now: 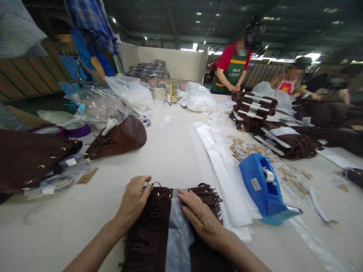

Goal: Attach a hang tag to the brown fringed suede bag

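A dark brown fringed bag with metal eyelets along its top edge lies flat on the table in front of me. Down its middle runs a translucent plastic strip. My left hand pinches the bag's upper left corner, by the cord and eyelets. Flat across the strip and the bag's right half rests my right hand, fingers stretched out. Fringe spreads out beyond that hand at the upper right. The bag's lower end runs out of view.
A blue tape dispenser stands right of white plastic sleeves. Wrapped brown bags are piled at the back right, near co-workers. At left are a brown bag, purple tape rolls and a bag with eyelets.
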The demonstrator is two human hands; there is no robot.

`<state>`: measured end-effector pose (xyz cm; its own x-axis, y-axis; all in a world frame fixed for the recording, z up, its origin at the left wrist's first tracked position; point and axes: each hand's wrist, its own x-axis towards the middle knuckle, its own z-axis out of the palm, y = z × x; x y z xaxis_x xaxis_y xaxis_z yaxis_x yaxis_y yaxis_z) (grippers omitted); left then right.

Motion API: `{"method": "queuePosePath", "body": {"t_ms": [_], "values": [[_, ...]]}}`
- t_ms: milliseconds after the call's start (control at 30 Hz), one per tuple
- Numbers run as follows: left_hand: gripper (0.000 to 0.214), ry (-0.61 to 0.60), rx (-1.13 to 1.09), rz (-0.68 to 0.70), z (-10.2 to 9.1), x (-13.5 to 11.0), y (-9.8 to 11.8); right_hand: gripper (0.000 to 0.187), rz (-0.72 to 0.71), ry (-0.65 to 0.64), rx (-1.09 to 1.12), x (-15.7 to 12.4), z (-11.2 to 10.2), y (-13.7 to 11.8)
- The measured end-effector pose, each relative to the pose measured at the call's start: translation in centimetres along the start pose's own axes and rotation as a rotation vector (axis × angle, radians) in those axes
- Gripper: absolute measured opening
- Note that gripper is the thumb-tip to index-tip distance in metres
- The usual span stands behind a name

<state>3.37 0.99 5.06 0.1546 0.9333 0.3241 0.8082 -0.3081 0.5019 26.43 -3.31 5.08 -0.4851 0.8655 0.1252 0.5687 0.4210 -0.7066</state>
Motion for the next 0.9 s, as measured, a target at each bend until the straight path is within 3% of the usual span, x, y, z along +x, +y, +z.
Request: {"method": "queuePosePath", "body": {"t_ms": [67,100,167,200,267,367,467,600,667,733,833,900], "values": [[0.021,0.174,0.044,0.159,-1.1,-2.3,0.7,0.034,0.016,0.093,0.070,-1.4,-0.1,0.5],[0.021,0.205,0.049,0.259,-1.5,-3.6,1.2,0.032,0.001,0.131,0.074,-2.1,0.2,0.7],[0.025,0.149,0.015,0.387,-1.5,-5.6,2.4,0.031,-0.070,0.184,0.043,-3.3,0.8,1.0],[0.026,0.077,-0.021,0.388,-1.2,-6.4,3.1,0.032,-0.099,0.206,0.021,-3.7,1.0,1.1],[0.024,-0.112,-0.107,0.255,-0.4,-7.0,4.4,0.031,-0.103,0.245,-0.018,-4.0,1.3,0.9],[0.017,-0.327,-0.260,-0.079,0.7,-6.5,6.2,0.023,-0.020,0.229,-0.072,-3.8,1.1,0.0],[0.008,-0.385,-0.449,-0.283,1.3,-5.6,7.0,0.015,0.078,0.188,-0.084,-3.5,1.0,-0.8],[0.009,-0.376,-0.608,-0.367,1.8,-5.6,6.8,0.020,0.128,0.163,-0.051,-3.0,1.2,-1.1],[0.009,-0.389,-0.549,-0.329,1.7,-5.8,6.6,0.023,0.130,0.147,-0.024,-2.9,1.1,-1.0],[0.012,-0.303,-0.379,-0.208,1.3,-5.7,6.3,0.023,0.134,0.146,0.006,-3.0,0.9,-0.9],[0.032,-0.040,-0.039,0.170,0.7,-4.8,5.6,0.018,0.072,0.228,-0.067,-3.0,0.8,-0.9],[0.040,-0.002,0.162,0.353,1.1,-3.8,4.9,0.023,0.011,0.275,-0.218,-2.8,1.2,-0.8]]}}
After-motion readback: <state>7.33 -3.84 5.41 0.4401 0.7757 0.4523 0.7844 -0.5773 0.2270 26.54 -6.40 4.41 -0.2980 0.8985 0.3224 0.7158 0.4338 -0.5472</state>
